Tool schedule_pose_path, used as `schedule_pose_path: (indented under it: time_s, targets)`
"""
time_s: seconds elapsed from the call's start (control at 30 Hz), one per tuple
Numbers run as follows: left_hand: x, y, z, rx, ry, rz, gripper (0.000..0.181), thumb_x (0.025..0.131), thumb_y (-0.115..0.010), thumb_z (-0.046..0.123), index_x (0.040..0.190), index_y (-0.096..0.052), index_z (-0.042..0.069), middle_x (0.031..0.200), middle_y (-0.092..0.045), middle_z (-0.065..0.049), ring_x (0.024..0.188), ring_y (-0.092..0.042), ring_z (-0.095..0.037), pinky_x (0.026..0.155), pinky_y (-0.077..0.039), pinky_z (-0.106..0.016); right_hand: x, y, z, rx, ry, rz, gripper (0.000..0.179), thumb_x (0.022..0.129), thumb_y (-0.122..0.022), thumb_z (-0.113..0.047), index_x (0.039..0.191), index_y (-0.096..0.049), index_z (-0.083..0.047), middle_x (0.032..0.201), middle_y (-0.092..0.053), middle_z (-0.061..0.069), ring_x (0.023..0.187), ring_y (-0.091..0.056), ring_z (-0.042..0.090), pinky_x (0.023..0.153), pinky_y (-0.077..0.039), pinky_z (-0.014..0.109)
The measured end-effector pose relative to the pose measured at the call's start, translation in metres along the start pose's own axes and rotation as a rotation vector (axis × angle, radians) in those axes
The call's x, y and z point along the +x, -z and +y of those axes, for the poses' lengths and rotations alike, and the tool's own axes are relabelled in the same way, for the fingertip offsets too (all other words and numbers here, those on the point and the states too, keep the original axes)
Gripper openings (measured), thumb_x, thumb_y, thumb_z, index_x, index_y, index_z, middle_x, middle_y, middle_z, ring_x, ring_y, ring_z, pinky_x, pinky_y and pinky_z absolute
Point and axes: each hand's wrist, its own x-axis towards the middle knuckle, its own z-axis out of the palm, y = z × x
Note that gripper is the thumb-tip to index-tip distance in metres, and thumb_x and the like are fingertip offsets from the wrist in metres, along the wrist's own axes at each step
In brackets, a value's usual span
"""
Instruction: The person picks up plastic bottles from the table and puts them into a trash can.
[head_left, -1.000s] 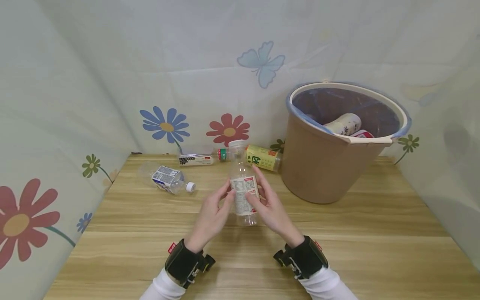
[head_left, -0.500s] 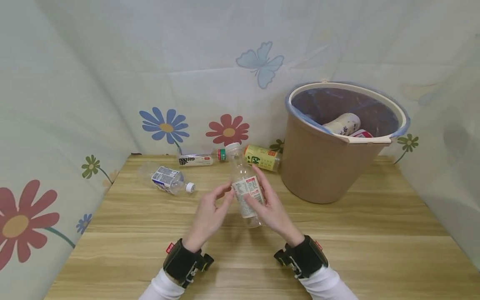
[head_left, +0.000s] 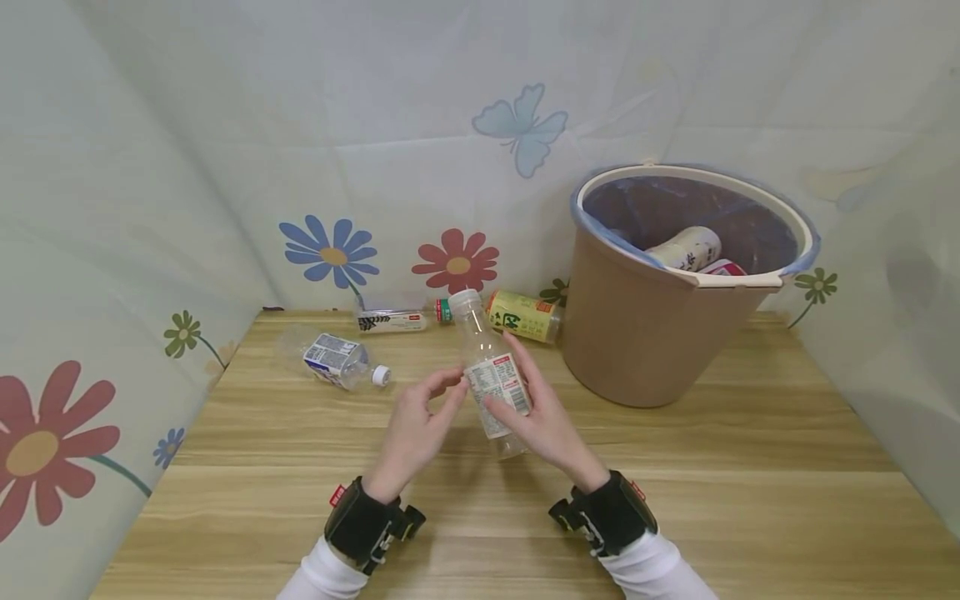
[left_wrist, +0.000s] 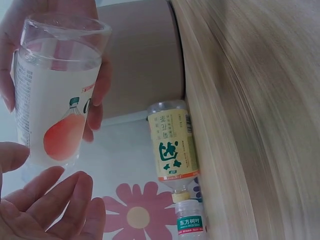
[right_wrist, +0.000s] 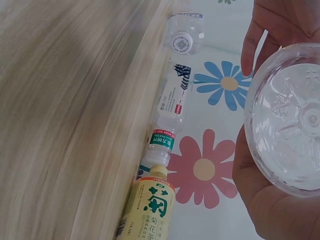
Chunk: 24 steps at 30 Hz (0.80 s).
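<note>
My right hand (head_left: 551,425) grips a clear plastic bottle (head_left: 495,379) with a white cap. The bottle is held above the table and leans, cap end away and to the left. Its pale label carries small print toward me; a red fruit picture shows on the side seen in the left wrist view. The right thumb lies across the label, fingers behind. My left hand (head_left: 414,429) is beside the label, its fingertips right at the left edge and its fingers loosely bent. From the right wrist, the round base of the bottle (right_wrist: 310,115) faces the camera.
A brown bin (head_left: 637,333) with a blue liner stands at the back right, bottles inside. Along the back wall lie a yellow-labelled bottle (head_left: 525,317) and a white-labelled bottle (head_left: 393,321) with its neck toward it. Another empty bottle (head_left: 337,360) lies at left on the wooden table (head_left: 262,492).
The bottle has tilted from nearly straight to leaning left at its cap end, and has turned so a barcode shows. My left hand has drawn slightly left; the right has kept its grip.
</note>
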Motion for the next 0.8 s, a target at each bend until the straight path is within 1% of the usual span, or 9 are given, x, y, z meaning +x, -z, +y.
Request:
schedule_pose_path:
  time_s: [0.1,0.23,0.37,0.5,0.6,0.7,0.8]
  targets:
    - [0.0,0.0,0.0,0.029,-0.009,-0.001,0.034,0.096,-0.054,0.033,0.122,-0.062,0.012,0.12,-0.064,-0.004,0.111,-0.058,-0.019,0.096,-0.045,-0.044,0.0,0.001,0.0,-0.011,0.004,0.012,0.083,0.088,-0.063,-0.007,0.152,-0.015,-0.03,0.131,-0.046,0.02,0.096,-0.059,0.034,0.067,-0.057,0.037]
    - [0.0,0.0,0.001,0.065,-0.043,0.014,0.036,0.096,-0.054,0.031,0.126,-0.059,0.013,0.122,-0.063,-0.006,0.11,-0.058,-0.024,0.095,-0.046,-0.046,0.001,0.003,-0.001,-0.017,-0.001,0.029,0.082,0.088,-0.063,-0.007,0.152,-0.016,-0.027,0.127,-0.048,0.021,0.095,-0.059,0.034,0.066,-0.057,0.037]
    - [0.0,0.001,0.001,0.088,-0.101,0.038,0.038,0.097,-0.053,0.029,0.129,-0.056,0.009,0.126,-0.061,-0.007,0.11,-0.057,-0.027,0.093,-0.046,-0.045,0.002,0.004,-0.001,-0.013,-0.041,0.044,0.081,0.089,-0.063,-0.009,0.151,-0.016,-0.032,0.127,-0.048,0.02,0.097,-0.058,0.034,0.066,-0.057,0.037]
    - [0.0,0.002,0.001,0.117,-0.131,0.059,0.039,0.096,-0.053,0.026,0.131,-0.053,0.008,0.129,-0.058,-0.007,0.111,-0.056,-0.023,0.094,-0.045,-0.043,0.002,0.005,-0.002,0.012,-0.085,0.054,0.081,0.089,-0.063,-0.011,0.151,-0.016,-0.035,0.127,-0.047,0.021,0.097,-0.058,0.035,0.067,-0.057,0.038]
    - [0.001,0.003,0.001,0.14,-0.142,0.07,0.039,0.096,-0.054,0.024,0.132,-0.052,0.009,0.13,-0.057,-0.007,0.112,-0.055,-0.021,0.095,-0.045,-0.041,0.002,0.008,-0.005,0.048,-0.104,0.063,0.079,0.09,-0.062,-0.011,0.151,-0.016,-0.032,0.126,-0.046,0.022,0.097,-0.058,0.035,0.068,-0.057,0.039]
    - [0.003,0.004,0.001,0.158,-0.161,0.085,0.04,0.095,-0.055,0.022,0.133,-0.051,0.01,0.131,-0.057,-0.007,0.112,-0.055,-0.021,0.095,-0.046,-0.041,0.002,0.013,-0.01,0.083,-0.094,0.079,0.077,0.091,-0.06,-0.01,0.152,-0.015,-0.023,0.125,-0.046,0.022,0.097,-0.058,0.034,0.07,-0.056,0.038]
    - [0.005,0.005,0.003,0.167,-0.178,0.1,0.042,0.094,-0.056,0.02,0.134,-0.049,0.01,0.132,-0.056,-0.007,0.113,-0.054,-0.021,0.095,-0.045,-0.041,0.003,0.02,-0.017,0.124,-0.084,0.101,0.074,0.092,-0.057,-0.009,0.152,-0.015,-0.022,0.124,-0.046,0.022,0.098,-0.057,0.032,0.072,-0.055,0.037]
